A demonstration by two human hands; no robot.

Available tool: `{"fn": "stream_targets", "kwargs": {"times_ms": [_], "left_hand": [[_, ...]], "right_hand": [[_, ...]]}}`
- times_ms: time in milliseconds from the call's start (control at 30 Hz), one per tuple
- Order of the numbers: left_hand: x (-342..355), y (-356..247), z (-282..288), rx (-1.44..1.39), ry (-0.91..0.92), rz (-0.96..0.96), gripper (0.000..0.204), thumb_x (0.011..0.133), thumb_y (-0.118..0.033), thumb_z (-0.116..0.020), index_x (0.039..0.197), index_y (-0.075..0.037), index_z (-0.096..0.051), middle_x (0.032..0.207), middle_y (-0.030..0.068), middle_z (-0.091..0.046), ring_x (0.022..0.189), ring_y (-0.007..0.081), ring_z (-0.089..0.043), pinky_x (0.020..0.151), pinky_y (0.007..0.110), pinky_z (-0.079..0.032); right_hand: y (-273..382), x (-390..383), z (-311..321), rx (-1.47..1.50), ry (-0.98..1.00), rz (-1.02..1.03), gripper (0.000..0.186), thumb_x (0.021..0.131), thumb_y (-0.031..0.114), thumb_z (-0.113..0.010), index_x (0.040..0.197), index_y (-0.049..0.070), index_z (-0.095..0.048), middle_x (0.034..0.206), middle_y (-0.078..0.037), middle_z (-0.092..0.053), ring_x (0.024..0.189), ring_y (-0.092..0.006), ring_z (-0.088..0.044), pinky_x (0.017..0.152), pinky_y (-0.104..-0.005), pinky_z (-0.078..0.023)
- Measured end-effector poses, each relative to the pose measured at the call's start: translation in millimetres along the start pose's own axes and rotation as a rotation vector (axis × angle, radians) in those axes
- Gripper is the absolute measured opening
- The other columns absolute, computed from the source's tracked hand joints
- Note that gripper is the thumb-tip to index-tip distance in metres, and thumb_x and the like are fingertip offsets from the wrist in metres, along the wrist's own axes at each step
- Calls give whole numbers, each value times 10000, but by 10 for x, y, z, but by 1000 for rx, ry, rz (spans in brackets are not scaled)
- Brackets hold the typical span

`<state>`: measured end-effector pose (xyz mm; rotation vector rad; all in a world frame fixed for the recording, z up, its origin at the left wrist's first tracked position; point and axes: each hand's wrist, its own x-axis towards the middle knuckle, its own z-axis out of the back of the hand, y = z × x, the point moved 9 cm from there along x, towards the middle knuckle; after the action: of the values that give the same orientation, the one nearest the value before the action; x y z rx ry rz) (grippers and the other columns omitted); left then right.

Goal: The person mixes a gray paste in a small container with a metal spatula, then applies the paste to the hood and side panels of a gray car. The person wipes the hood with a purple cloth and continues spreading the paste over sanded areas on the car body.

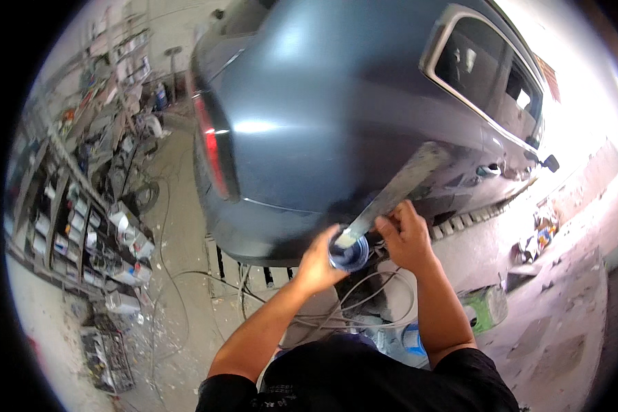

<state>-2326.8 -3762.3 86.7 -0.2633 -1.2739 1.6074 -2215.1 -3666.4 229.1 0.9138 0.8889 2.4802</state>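
Observation:
My left hand (316,266) is wrapped round a small round cup (357,261) with a blue rim, tilted so that its opening shows. A long flat grey strip (404,184), like a mixing stick, slants up and to the right from the cup. Its pale lower end is at the cup's mouth; whether it touches the bottom is hidden. With bent fingers my right hand (408,237) grips the strip's edge, just right of the cup. Beyond both hands is the rear corner of a dark blue-grey car (302,161).
Hoses (391,323) coil on the floor below my hands. A slatted pallet (220,268) lies by the bumper. Cluttered shelves (69,233) line the left side, with a black crate (106,357) nearby. A green container (486,310) stands right of my right forearm.

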Motion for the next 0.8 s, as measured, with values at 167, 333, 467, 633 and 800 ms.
{"fn": "stream_targets", "kwargs": {"times_ms": [167,333,467,633,800], "left_hand": [[-153,-138,-1027,-378,332,80,836,672,-217,-885,1338,-57,-405,1264,145,-565,1162,257,-580,971,395,-477],[-497,269,-2093,-717,361,521,740,647,-213,-893,1230,-24,-476,1152,158,-614,1055,262,-630,869,362,-504],[-250,-292,-2535,-360,525,206,758,626,-223,-902,1197,15,-463,1132,165,-615,1025,261,-636,839,359,-507],[-46,-627,-3270,-183,725,22,700,666,-217,-867,1192,15,-467,1084,172,-628,967,277,-641,812,374,-507],[54,-420,-4127,-147,944,-266,764,704,-294,-857,1278,-3,-447,1164,185,-621,1082,315,-627,907,413,-482]], "right_hand": [[-407,-382,284,-88,160,-70,176,874,176,-652,926,19,-588,845,-183,-603,770,-378,-635,659,-417,-488],[-1038,-752,682,-49,151,-69,351,920,199,-586,1211,9,-537,983,-211,-653,902,-368,-654,765,-413,-539],[-1450,-1059,1245,-171,-5,-47,437,894,190,-621,1267,3,-492,886,-208,-661,774,-365,-672,653,-416,-555],[-1933,-1354,1898,-320,-167,-158,466,887,197,-634,1297,27,-491,825,-156,-647,792,-332,-663,700,-390,-545],[-2461,-1425,2428,-357,-106,-476,478,853,179,-670,1276,17,-516,858,-149,-637,787,-327,-636,709,-415,-522]]}}
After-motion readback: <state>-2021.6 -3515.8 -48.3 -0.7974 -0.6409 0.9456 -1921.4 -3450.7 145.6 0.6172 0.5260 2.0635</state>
